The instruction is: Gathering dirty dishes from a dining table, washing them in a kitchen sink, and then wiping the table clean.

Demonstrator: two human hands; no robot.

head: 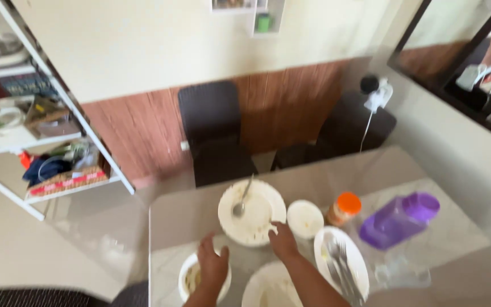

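Note:
My left hand (213,265) rests on the rim of a white bowl (188,277) with food remains, at the table's near left. My right hand (283,241) grips the near edge of a large white plate (257,216) that carries a spoon (240,203). A small white plate (305,218) sits just right of it. Another white plate (269,287) lies under my right forearm. An oval plate (348,256) to the right holds forks (339,266).
A jar with an orange lid (344,208) and a purple jug (399,219) stand on the table (177,219) at right. Two dark chairs (214,133) face the far edge. A white shelf rack (41,131) with clutter stands at left.

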